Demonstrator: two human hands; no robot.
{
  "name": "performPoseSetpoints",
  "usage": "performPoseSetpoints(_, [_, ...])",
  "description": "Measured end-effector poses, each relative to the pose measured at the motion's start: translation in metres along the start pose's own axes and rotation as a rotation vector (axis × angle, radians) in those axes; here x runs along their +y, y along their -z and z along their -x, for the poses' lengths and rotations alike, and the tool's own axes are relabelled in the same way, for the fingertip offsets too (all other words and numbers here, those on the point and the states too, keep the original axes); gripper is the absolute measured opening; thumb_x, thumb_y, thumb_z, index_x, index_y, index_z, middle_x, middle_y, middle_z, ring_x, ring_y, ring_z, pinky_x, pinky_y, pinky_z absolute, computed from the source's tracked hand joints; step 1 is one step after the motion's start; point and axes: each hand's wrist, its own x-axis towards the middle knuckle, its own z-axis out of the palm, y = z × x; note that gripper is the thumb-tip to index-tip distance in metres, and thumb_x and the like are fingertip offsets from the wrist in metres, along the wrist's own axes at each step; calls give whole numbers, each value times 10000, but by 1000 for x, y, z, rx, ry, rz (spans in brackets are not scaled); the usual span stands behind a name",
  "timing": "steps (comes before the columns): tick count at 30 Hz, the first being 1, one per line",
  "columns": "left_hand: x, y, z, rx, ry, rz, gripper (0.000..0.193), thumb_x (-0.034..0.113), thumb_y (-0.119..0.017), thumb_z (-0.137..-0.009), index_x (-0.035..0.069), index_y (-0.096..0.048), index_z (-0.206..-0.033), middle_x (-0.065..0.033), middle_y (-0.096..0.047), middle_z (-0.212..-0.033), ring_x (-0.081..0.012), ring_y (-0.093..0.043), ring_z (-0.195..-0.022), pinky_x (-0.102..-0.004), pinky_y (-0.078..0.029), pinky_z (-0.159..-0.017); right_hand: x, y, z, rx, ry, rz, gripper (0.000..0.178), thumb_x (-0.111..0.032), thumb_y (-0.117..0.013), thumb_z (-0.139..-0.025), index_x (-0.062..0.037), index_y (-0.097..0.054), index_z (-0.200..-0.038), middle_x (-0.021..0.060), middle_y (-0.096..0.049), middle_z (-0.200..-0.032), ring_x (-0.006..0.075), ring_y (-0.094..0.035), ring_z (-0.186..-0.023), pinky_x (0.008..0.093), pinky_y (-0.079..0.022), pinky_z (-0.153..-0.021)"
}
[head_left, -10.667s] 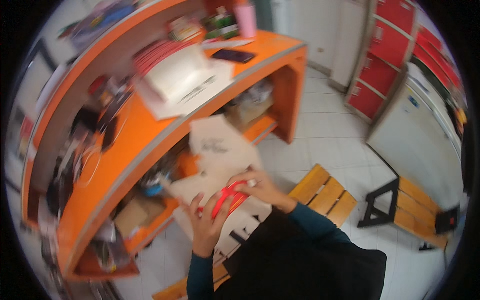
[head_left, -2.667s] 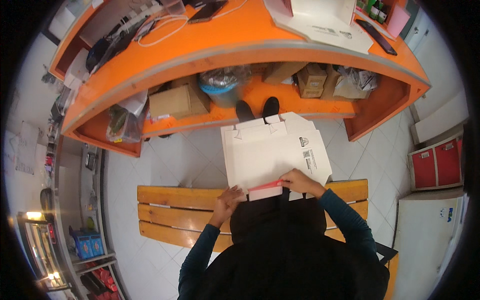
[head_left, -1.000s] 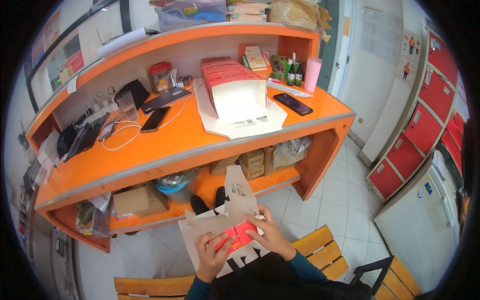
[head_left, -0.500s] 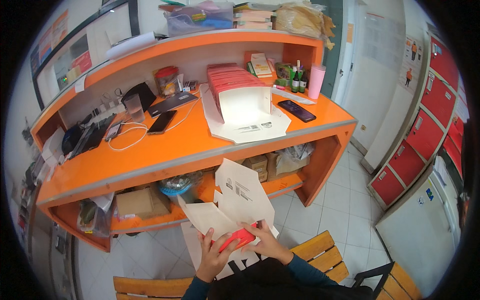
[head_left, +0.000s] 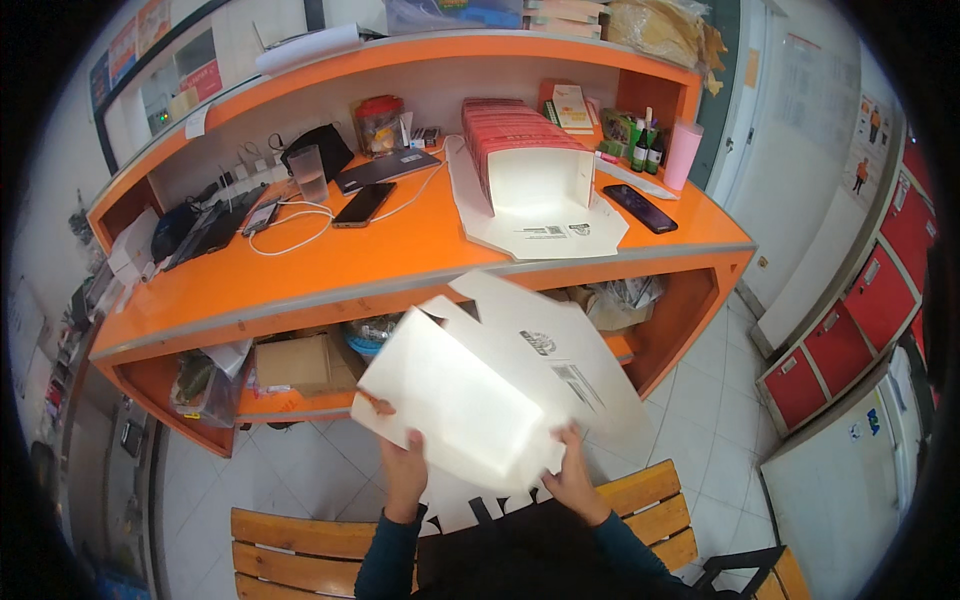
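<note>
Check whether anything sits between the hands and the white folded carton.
Nothing visible does. The left hand and right hand both already grip the lower edge of the white folded carton, which is held up in front of the orange desk.

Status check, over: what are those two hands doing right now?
Left hand, right hand: both gripping white folding carton. Carton held above wooden bench. Nothing between hands.

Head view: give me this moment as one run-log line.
left hand: grips white cardboard box blank lower edge | right hand: grips its lower right edge | blank: part-folded, above wooden bench
</note>
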Motion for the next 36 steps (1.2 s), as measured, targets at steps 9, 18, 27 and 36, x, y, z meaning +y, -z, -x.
performPoseSetpoints(9, [-6, -53, 20, -561, -1012, -938, 478, 378, -804, -527, 205, -502, -854, -52, -382, -1040, -255, -418, -976, -513, -317, -916, -83, 60, -66, 94, -442, -1676, 434, -94, -530, -842, -41, -351, -1234, 106, -457, -1201, 206, -474, -1092, 361, -390, -933])
performPoseSetpoints(18, [9, -69, 14, -208, -748, -985, 679, 606, -627, -591, 110, -541, -1047, -136, -370, -1057, -298, -400, -982, -379, -365, -840, -89, 27, -83, -95, -303, -1986, 485, -396, -435, -858, -36, -388, -1181, 122, -521, -1114, 229, -537, -1010, 367, -447, -871])
performPoseSetpoints(27, [17, -60, 9, -104, -832, -969, 496, 549, -516, -698, 147, -640, -961, -74, -450, -1051, -292, -368, -1008, -397, -376, -871, -103, 20, -74, -5, -399, -1970, 383, -262, -436, -893, -5, -410, -1177, 124, -517, -1139, 229, -514, -1051, 365, -419, -903])
performPoseSetpoints(36, [14, -51, 8, -214, -749, -995, 538, 559, -461, -754, 119, -628, -1014, -142, -363, -1155, -321, -354, -1077, -414, -359, -879, -111, 22, -74, 121, -331, -1891, 341, -267, -431, -898, -1, -480, -1106, 126, -544, -1108, 213, -555, -987, 357, -463, -847])
